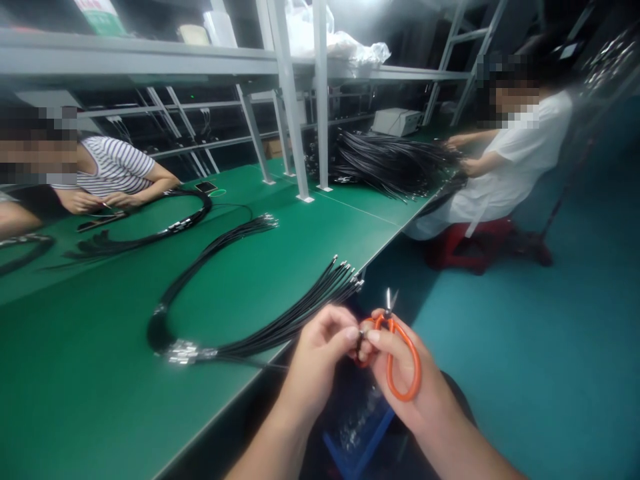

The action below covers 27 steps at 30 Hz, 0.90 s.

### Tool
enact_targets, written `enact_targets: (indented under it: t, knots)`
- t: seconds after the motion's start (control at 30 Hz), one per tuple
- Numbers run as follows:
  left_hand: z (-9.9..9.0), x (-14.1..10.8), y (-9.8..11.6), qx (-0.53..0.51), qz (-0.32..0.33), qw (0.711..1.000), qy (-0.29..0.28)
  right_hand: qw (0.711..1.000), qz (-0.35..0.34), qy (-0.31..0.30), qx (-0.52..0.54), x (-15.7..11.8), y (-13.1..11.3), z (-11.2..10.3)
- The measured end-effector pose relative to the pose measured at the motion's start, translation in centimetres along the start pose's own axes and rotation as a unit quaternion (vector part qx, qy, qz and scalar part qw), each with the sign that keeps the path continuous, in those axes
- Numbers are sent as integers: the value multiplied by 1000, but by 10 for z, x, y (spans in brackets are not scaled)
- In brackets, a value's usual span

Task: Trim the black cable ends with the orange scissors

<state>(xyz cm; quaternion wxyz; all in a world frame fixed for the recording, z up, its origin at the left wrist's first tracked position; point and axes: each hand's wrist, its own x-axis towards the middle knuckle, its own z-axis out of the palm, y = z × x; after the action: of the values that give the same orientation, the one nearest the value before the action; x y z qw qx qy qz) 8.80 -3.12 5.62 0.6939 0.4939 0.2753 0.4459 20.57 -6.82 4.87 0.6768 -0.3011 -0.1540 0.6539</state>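
Observation:
My left hand (pixel 320 350) is closed in a pinch near the table's front edge, its thumb and forefinger on a small dark cable end (pixel 361 335) with a metallic tip. Against the same tip, my right thumb and fingers press from the other side. Orange-handled scissors (pixel 414 373) hang in my right hand (pixel 400 357), blades pointing up and slightly apart. Left of my hands, a curved bundle of black cables (pixel 280 333) lies on the green table (pixel 125 393), with silvery ends and a shiny wrapped middle. The cable's far run is mostly hidden by my left hand.
Below my hands is a blue bin (pixel 336 455) holding small clear scraps. A person in stripes (pixel 117 160) works across the table, and a person in white (pixel 530 153) sits at right by a big black cable pile (pixel 390 160). Grey shelf posts (pixel 293 100) stand on the table.

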Motion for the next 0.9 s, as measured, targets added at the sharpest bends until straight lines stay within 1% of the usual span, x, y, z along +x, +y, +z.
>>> enact_targets:
  t: [0.03, 0.07, 0.1, 0.13, 0.17, 0.2, 0.23, 0.27, 0.3, 0.33, 0.37, 0.4, 0.43, 0.47, 0.5, 0.53, 0.57, 0.6, 0.63, 0.67, 0.73, 0.83, 0.9]
  knots:
    - [-2, -1, 1, 31, 14, 999, 14, 1000, 1, 4, 1, 1, 0, 0]
    - [-3, -2, 2, 84, 36, 995, 34, 1000, 2, 5, 2, 1, 0, 1]
    - [-4, -3, 4, 156, 72, 983, 57, 1000, 4, 6, 4, 1, -1, 2]
    - [-4, -5, 6, 243, 118, 960, 76, 1000, 5, 8, 7, 2, -1, 3]
    - [-4, -6, 8, 333, 170, 923, 90, 1000, 6, 11, 10, 2, -1, 4]
    - [-3, -7, 10, 411, 217, 880, 97, 1000, 7, 13, 15, 2, -1, 5]
    - [-2, -8, 12, 469, 252, 841, 96, 1000, 8, 14, 19, 2, -1, 7]
    - [-2, -8, 13, 508, 273, 812, 93, 1000, 8, 12, 24, 2, -1, 8]
    - [-1, -8, 14, 530, 286, 793, 91, 999, 9, 11, 29, 2, -1, 9]
    - [-2, -8, 15, 542, 290, 783, 92, 999, 10, 7, 33, 2, -1, 10]
    - [-3, -7, 15, 547, 289, 780, 97, 999, 10, 2, 37, 2, 0, 11]
    - [-4, -7, 16, 544, 281, 784, 102, 999, 10, -4, 41, 2, 0, 12]
    - [-5, -7, 16, 533, 263, 797, 107, 999, 9, -7, 46, 2, 1, 12]
    - [-6, -7, 16, 506, 232, 824, 102, 999, 5, -9, 50, 2, 1, 13]
    - [-7, -7, 15, 462, 189, 862, 87, 999, 0, -9, 51, 2, 2, 13]
    - [-7, -8, 15, 407, 140, 900, 63, 999, -5, -9, 51, 2, 2, 13]
    - [-6, -9, 14, 347, 96, 932, 38, 999, -9, -8, 48, 2, 3, 14]
    - [-5, -11, 13, 293, 63, 954, 22, 999, -12, -9, 45, 2, 3, 14]
    - [-4, -12, 12, 252, 44, 967, 18, 999, -14, -11, 40, 2, 3, 15]
    - [-3, -12, 10, 224, 39, 973, 27, 999, -16, -14, 34, 2, 3, 15]
    - [-2, -13, 8, 203, 42, 977, 54, 1000, -25, -11, 16, 2, 2, 16]
    - [-2, -13, 6, 214, 40, 974, 65, 998, -52, 18, -25, 3, 0, 18]
    - [-3, -13, 6, 222, 39, 972, 66, 997, -60, 18, -39, 3, -1, 20]
